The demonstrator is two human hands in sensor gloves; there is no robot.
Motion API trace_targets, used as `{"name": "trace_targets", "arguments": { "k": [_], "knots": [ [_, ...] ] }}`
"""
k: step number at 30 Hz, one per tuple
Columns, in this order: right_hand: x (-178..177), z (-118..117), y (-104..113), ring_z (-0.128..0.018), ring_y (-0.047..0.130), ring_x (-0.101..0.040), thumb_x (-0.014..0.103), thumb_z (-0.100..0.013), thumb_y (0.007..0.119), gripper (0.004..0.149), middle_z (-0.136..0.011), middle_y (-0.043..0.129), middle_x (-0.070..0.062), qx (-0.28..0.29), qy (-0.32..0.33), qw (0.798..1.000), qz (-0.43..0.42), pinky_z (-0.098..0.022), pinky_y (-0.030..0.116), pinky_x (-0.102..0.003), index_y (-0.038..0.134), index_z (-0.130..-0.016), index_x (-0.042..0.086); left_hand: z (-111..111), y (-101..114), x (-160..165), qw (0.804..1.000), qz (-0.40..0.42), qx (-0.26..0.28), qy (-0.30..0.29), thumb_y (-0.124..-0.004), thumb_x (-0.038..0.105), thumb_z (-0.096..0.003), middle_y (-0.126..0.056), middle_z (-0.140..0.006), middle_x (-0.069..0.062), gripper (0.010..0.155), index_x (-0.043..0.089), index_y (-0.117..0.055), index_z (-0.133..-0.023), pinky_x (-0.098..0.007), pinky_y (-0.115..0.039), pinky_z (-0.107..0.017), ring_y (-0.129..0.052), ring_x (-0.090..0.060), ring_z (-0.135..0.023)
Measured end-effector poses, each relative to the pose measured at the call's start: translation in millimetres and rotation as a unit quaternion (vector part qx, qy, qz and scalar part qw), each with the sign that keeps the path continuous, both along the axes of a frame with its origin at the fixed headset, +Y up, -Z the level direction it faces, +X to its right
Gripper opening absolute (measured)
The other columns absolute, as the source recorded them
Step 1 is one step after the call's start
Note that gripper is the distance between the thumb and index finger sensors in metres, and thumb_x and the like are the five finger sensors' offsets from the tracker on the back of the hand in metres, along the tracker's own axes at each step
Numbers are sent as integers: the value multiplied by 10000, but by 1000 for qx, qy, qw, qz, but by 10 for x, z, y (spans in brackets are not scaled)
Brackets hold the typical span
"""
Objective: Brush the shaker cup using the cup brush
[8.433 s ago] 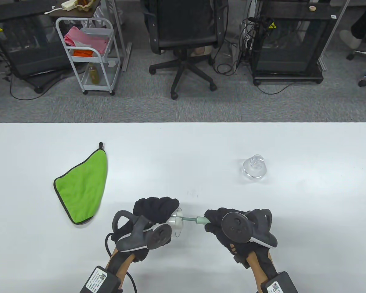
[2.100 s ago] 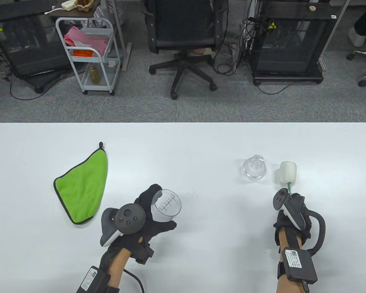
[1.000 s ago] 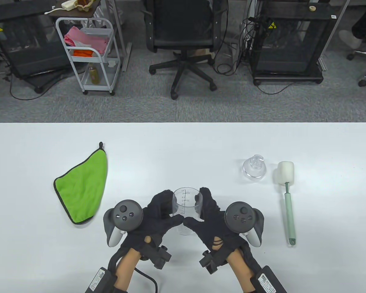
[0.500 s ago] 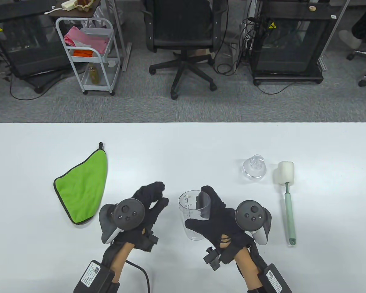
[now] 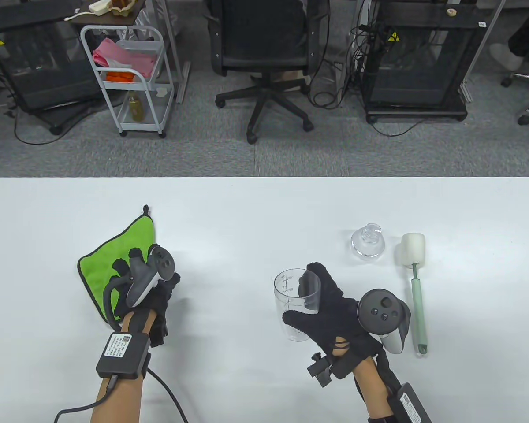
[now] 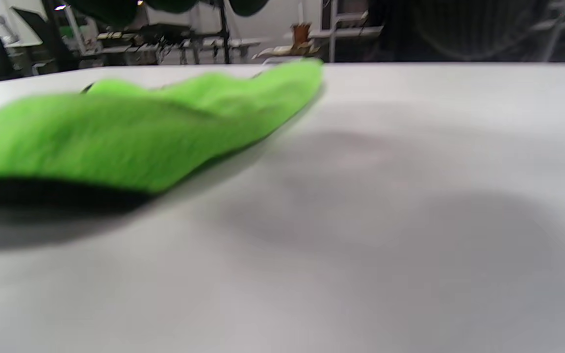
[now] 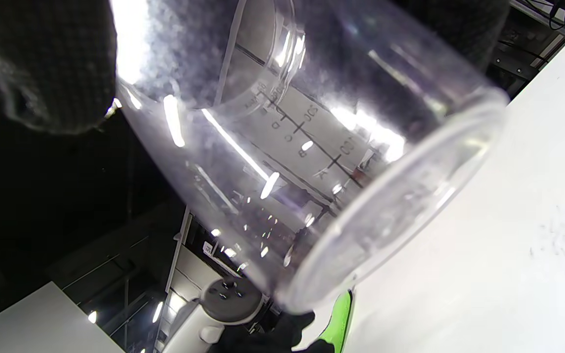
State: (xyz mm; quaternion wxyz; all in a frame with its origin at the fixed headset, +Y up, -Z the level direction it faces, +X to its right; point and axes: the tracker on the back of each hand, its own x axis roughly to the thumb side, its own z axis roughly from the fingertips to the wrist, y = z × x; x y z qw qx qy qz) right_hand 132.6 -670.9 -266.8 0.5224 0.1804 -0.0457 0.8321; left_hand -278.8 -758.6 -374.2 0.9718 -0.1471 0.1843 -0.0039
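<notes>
My right hand [image 5: 306, 296] grips the clear shaker cup [image 5: 296, 304], fingers on its far side and thumb on its near side, with its open mouth facing up. The right wrist view shows the cup [image 7: 302, 162] close up with its measuring marks. The cup brush [image 5: 416, 304], with a green handle and a white sponge head [image 5: 412, 250], lies on the table to the right of that hand, and nothing touches it. My left hand [image 5: 128, 264] is over the right part of the green cloth [image 5: 110, 269] with fingers spread and holds nothing.
The cup's clear lid [image 5: 367, 241] sits on the table just left of the sponge head. The cloth fills the left of the left wrist view [image 6: 130, 132]. The white table [image 5: 247, 211] ends at its far edge, with a chair and carts beyond.
My left hand let go of the cup and moved left onto the green cloth. My right hand took the cup alone and shifted it slightly right. The brush stays where it was laid.
</notes>
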Motion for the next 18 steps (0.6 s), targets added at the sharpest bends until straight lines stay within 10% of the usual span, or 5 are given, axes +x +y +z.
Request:
{"name": "trace_targets", "arguments": {
  "k": [5,13,18],
  "knots": [
    [-7,-1,-2,-746,878,-466,636,-315,912,1063,-935,652,-318,-2,6,1000,3,-522,842,-513,410,-1009,7,-102,-180,-217,998,8,-40,55,-671,583,-451,-229,-1263,-141,778,417,-286,-1107,-709,-462,-784,-308,-587,-1154],
    [-33,3,4,-737,886,-465,641,-314,912,1060,-931,662,-317,-6,5,1000,19,-515,846,-510,421,-1010,9,-156,-155,-190,996,-52,-21,68,-802,396,-478,-688,-1054,50,796,336,-301,-1094,-584,-671,-735,-760,-374,-1021],
    [-29,10,10,-731,890,-467,641,-310,914,1060,-927,669,-318,-16,-9,999,35,-510,848,-511,431,-1009,8,-119,-143,-44,994,-103,-14,35,-806,391,-464,-808,-846,105,537,381,-677,-985,-585,-743,-682,-893,-291,-862]
  ]
}}
